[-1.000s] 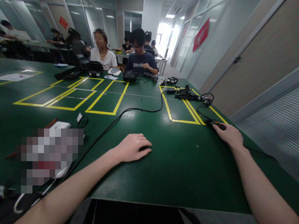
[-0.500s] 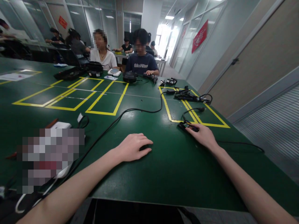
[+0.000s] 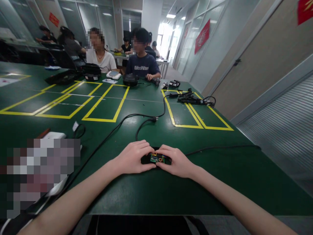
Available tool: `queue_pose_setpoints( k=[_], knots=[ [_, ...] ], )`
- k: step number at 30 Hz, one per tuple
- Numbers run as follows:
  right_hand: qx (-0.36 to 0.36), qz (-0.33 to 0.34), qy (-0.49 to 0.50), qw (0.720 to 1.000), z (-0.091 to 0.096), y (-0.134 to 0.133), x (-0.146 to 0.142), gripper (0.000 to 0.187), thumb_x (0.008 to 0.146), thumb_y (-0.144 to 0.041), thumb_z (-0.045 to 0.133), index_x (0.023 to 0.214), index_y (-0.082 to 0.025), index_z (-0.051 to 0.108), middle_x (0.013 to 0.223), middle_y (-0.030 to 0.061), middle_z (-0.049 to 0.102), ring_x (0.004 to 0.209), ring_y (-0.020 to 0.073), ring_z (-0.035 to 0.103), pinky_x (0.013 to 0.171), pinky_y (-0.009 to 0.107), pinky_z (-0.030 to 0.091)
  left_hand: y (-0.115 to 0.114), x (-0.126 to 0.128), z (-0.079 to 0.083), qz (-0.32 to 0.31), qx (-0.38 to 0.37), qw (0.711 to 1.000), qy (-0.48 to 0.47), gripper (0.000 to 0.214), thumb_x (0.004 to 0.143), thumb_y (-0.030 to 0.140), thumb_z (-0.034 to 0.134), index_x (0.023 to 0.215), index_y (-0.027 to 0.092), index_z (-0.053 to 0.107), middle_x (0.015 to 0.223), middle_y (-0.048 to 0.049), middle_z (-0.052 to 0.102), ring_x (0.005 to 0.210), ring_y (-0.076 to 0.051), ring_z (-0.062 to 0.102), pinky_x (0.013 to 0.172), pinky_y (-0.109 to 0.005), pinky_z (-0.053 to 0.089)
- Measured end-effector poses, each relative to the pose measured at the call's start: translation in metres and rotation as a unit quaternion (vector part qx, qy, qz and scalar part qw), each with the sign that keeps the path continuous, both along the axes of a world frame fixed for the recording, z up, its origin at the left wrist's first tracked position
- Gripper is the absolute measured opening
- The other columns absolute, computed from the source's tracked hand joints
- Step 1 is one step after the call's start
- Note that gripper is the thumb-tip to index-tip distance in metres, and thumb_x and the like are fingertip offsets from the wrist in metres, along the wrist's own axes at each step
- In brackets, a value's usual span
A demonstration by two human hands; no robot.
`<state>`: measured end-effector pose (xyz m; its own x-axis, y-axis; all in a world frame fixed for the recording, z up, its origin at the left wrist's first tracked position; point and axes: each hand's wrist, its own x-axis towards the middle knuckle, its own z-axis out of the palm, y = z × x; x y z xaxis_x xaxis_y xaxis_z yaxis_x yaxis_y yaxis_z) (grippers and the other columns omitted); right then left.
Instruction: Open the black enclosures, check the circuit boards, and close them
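An opened black power adapter (image 3: pixel 157 158) lies on the green table in front of me. Inside its casing a green circuit board shows, with copper-coloured coils. My left hand (image 3: pixel 135 158) closes round the left end, fingers on the far edge and thumb on the near one. From the other side my right hand (image 3: pixel 178 161) grips it the same way, so the fingertips of both hands almost meet. Both ends of the casing are partly hidden by my hands. A short black cord with a plug (image 3: pixel 154 119) leads away from the left end; a black cable (image 3: pixel 225 147) runs off to the right.
A long black cable (image 3: pixel 117 127) crosses the table to a black cord bundle (image 3: pixel 193 98) at the far right. Yellow tape outlines (image 3: pixel 99 120) mark the surface. A blurred-out item (image 3: pixel 44 166) lies at left. Two people sit opposite; a black case (image 3: pixel 130 79) stands before them.
My right hand has brought the power adapter leftward to my left hand, which now grips it too. The plug and cord came along. The view has shifted slightly.
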<state>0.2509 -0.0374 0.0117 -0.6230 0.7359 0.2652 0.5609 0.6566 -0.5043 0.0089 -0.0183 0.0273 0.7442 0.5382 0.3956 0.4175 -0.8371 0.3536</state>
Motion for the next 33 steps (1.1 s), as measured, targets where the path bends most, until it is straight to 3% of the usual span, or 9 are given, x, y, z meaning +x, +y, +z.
queue_pose_setpoints(
  k=[4,14,20,24,28,33],
  knots=[
    [0.006,-0.003,0.028,1.000,-0.0059,0.0071,-0.0008,0.021,0.092,-0.029,0.069,0.111,-0.020,0.071,0.101,0.0071,0.071,0.086,0.0197,0.070,0.076,0.030,0.056,0.0035,-0.0001,-0.0030,0.045,0.011,0.999,-0.009,0.024,0.091,0.039,0.073,0.102,0.019,0.067,0.102,-0.0067,0.067,0.095,-0.022,0.063,0.081,-0.034,0.048],
    [0.009,-0.013,0.072,0.997,-0.0072,0.0011,-0.0011,0.023,0.093,-0.028,0.066,0.115,-0.023,0.070,0.103,0.0074,0.072,0.090,0.0207,0.071,0.078,0.032,0.058,0.0043,0.0031,-0.0032,0.054,-0.044,0.997,0.043,0.025,0.086,0.036,0.079,0.103,0.020,0.070,0.103,-0.0051,0.073,0.104,-0.024,0.062,0.090,-0.038,0.048],
    [0.049,-0.029,0.064,0.996,-0.0083,0.0019,-0.0007,0.024,0.094,-0.032,0.067,0.116,-0.023,0.071,0.114,0.0098,0.067,0.085,0.0192,0.069,0.079,0.034,0.061,0.0051,0.0005,-0.0021,0.053,-0.043,0.996,0.064,0.048,0.083,0.047,0.081,0.123,0.022,0.070,0.130,-0.0104,0.070,0.128,-0.032,0.056,0.106,-0.048,0.047],
    [0.038,-0.033,0.027,0.998,-0.0079,0.0048,-0.0022,0.027,0.098,-0.031,0.064,0.123,-0.023,0.068,0.118,0.0107,0.068,0.100,0.0233,0.070,0.086,0.038,0.061,0.0067,0.0001,-0.0026,0.048,-0.044,0.994,0.085,0.066,0.085,0.057,0.078,0.137,0.018,0.063,0.144,-0.0154,0.063,0.139,-0.035,0.052,0.113,-0.052,0.045],
    [0.038,-0.026,0.003,0.999,-0.0049,0.0060,-0.0023,0.027,0.098,-0.031,0.064,0.122,-0.023,0.069,0.118,0.0103,0.070,0.102,0.0236,0.071,0.085,0.036,0.060,0.0084,-0.0009,-0.0056,0.055,-0.038,0.994,0.088,0.061,0.090,0.055,0.072,0.139,0.020,0.062,0.146,-0.0149,0.063,0.140,-0.033,0.052,0.113,-0.051,0.047],
    [0.036,-0.006,0.015,0.999,-0.0029,0.0044,-0.0018,0.025,0.099,-0.032,0.063,0.120,-0.021,0.070,0.120,0.0107,0.069,0.098,0.0220,0.072,0.082,0.034,0.060,0.0087,-0.0019,-0.0059,0.059,-0.036,0.994,0.090,0.062,0.086,0.053,0.077,0.136,0.020,0.065,0.144,-0.0149,0.065,0.138,-0.035,0.051,0.111,-0.054,0.049]
  ],
)
